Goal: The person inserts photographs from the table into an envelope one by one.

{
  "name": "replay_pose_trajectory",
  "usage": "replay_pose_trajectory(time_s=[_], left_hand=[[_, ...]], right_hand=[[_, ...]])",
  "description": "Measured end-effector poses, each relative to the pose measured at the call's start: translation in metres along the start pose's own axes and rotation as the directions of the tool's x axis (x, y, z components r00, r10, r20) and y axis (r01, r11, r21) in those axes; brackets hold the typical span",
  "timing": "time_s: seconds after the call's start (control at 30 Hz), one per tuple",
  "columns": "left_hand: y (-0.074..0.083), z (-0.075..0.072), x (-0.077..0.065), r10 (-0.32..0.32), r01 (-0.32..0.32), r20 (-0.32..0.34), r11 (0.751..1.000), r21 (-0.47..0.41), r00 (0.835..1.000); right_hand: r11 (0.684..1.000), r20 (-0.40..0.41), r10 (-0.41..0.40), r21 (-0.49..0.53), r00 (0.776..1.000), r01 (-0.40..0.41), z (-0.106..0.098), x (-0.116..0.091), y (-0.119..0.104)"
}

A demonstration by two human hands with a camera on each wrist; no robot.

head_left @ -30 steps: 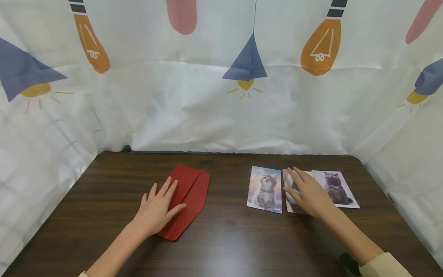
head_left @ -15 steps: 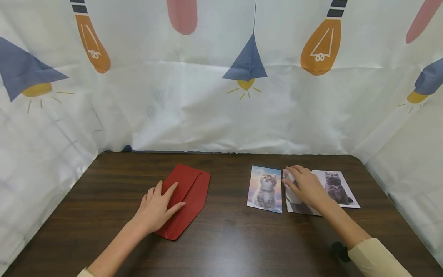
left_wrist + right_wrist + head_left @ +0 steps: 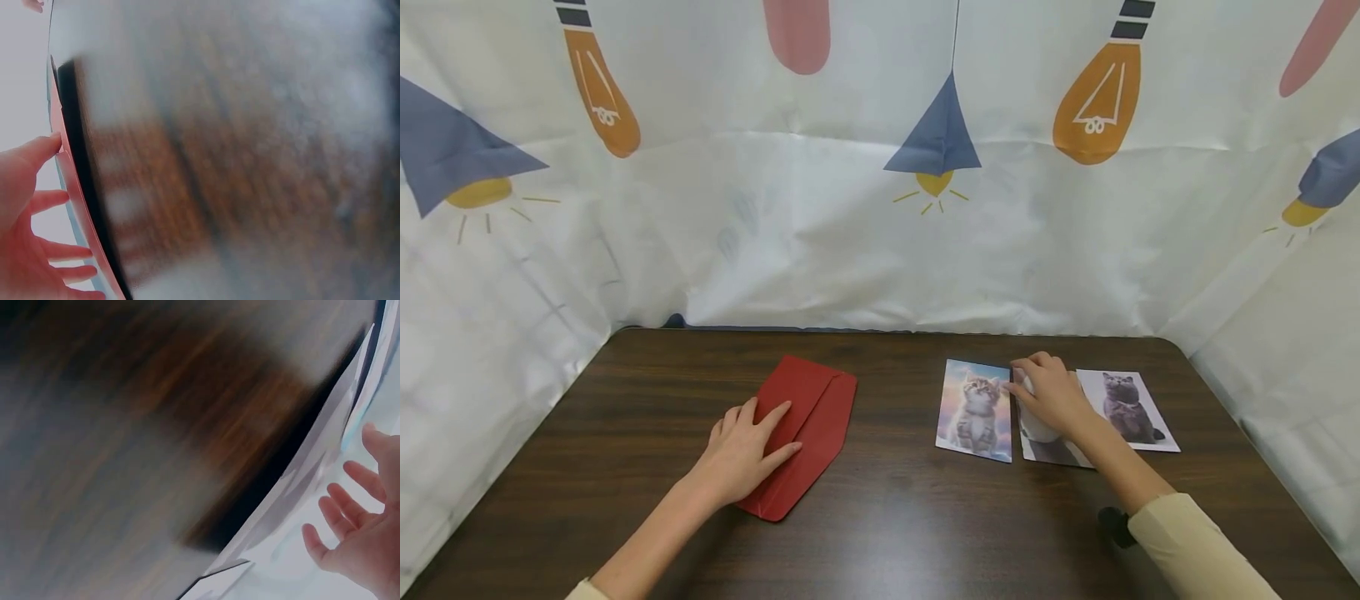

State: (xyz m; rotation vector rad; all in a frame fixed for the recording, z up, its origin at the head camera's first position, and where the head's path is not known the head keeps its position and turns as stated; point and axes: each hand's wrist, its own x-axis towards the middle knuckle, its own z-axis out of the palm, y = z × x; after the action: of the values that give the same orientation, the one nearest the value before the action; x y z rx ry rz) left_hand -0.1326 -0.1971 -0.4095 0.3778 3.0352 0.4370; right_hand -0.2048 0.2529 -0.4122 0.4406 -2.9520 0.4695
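Note:
A red envelope (image 3: 820, 425) lies tilted on the dark wooden table, with my left hand (image 3: 730, 454) resting on its left part, fingers spread. The left wrist view shows those fingertips along the envelope's surface (image 3: 87, 206). My right hand (image 3: 1048, 396) is at the middle of three cat picture cards, its fingers loosely bent near the top left of this middle card (image 3: 1051, 451) and hiding much of it. In the right wrist view, the right hand (image 3: 359, 515) has its fingers apart, close over the card.
Left of the middle card lies a card with a striped kitten (image 3: 976, 412) on a pastel sky. On its right is a card with a grey cat (image 3: 1129, 410). A white curtain (image 3: 850, 233) printed with lamps hangs behind the table (image 3: 887, 533).
My right hand has drawn slightly left and its fingers have bent more over the middle card, whose lower edge shows more. My left hand has stayed on the envelope, its fingers slightly more bent.

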Motion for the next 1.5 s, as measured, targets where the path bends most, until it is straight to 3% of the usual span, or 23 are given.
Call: replay_pose_trajectory(time_s=[0.5, 0.7, 0.93, 1.2, 1.5], left_hand=[[-0.003, -0.007, 0.000, 0.010, -0.008, 0.065, 0.999, -0.034, 0.998], [-0.006, -0.008, -0.001, 0.010, -0.009, 0.062, 1.000, -0.017, 0.998], [-0.009, -0.012, 0.001, 0.010, -0.006, 0.038, 0.994, -0.107, 0.999], [-0.013, -0.017, 0.000, -0.008, 0.018, 0.059, 0.984, -0.177, 0.998], [-0.011, -0.015, 0.007, -0.032, 0.033, 0.007, 0.974, -0.225, 0.999]], right_hand=[[1.000, 0.019, 0.020, 0.009, 1.000, -0.020, 0.004, 0.010, 0.000], [0.999, 0.020, 0.032, 0.028, 0.999, -0.033, 0.004, 0.012, 0.000], [0.997, 0.041, 0.038, 0.063, 0.998, -0.041, 0.005, 0.014, 0.001], [0.994, 0.058, 0.052, 0.094, 0.997, -0.057, 0.004, 0.017, -0.002], [0.989, 0.051, 0.060, 0.132, 0.997, -0.066, 0.004, 0.018, -0.002]])
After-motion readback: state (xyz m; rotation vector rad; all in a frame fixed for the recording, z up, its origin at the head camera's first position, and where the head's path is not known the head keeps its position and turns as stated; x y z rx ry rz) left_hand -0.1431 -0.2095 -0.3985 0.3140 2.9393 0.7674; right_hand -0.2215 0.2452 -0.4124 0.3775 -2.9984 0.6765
